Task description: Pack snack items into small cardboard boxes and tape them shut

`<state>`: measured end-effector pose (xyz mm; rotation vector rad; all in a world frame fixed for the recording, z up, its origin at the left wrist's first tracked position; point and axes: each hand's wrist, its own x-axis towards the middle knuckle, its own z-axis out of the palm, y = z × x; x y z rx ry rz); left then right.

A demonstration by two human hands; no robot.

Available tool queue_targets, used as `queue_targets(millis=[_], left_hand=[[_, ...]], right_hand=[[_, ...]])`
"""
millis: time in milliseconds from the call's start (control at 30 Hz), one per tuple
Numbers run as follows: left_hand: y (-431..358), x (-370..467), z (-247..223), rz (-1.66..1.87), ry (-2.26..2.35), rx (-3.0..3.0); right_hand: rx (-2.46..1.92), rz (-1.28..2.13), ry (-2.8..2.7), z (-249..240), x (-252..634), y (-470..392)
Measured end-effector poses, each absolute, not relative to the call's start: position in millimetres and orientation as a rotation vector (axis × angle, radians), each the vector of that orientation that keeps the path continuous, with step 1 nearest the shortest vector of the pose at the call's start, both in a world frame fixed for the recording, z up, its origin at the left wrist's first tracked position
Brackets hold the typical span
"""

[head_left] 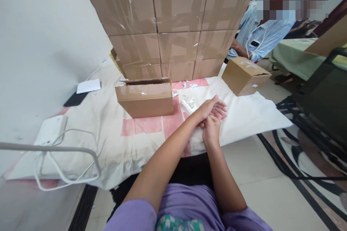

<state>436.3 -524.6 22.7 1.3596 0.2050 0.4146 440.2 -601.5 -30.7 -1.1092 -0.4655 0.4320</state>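
My left hand (pixel 213 107) reaches across to the right, palm turned partly down, fingers apart and slightly bent with nothing seen in them. Just below it is my right hand (pixel 211 130), fingers closed together near the left palm and wrist; whatever they hold, if anything, is hidden. A white tape dispenser (pixel 187 104) lies on the table left of my left hand. Further left stands a cardboard box (pixel 146 106) with its top flaps raised. Small white-and-silver pieces (pixel 193 86) are scattered on the cloth behind the dispenser.
A wall of taped cardboard boxes (pixel 177 14) rises at the back. One more carton (pixel 244 75) sits at the table's right edge, near a co-worker in a blue shirt (pixel 267 36). Left are a white device (pixel 51 130), cables and a white paper (pixel 89 86).
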Motion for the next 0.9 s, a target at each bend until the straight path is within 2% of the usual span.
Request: queue_targets(millis=[133,333,600,900], left_hand=[[-525.8,437.2,17.7,0.631,0.24,1.39],[-528.1,436.4,17.9,0.685,0.232,1.368],[-522.2,437.5,20.5,0.433,0.223,1.453],[-524.0,437.0,22.8,0.466,0.265,1.428]], right_hand=[[-1.101,0.446,-0.45,-28.0,439.4,-601.4],[-1.098,0.489,-0.387,-27.1,438.5,-603.8],[-1.098,0.482,-0.423,-33.0,441.1,-600.8],[-1.112,0.485,-0.424,-30.7,439.7,-601.0]])
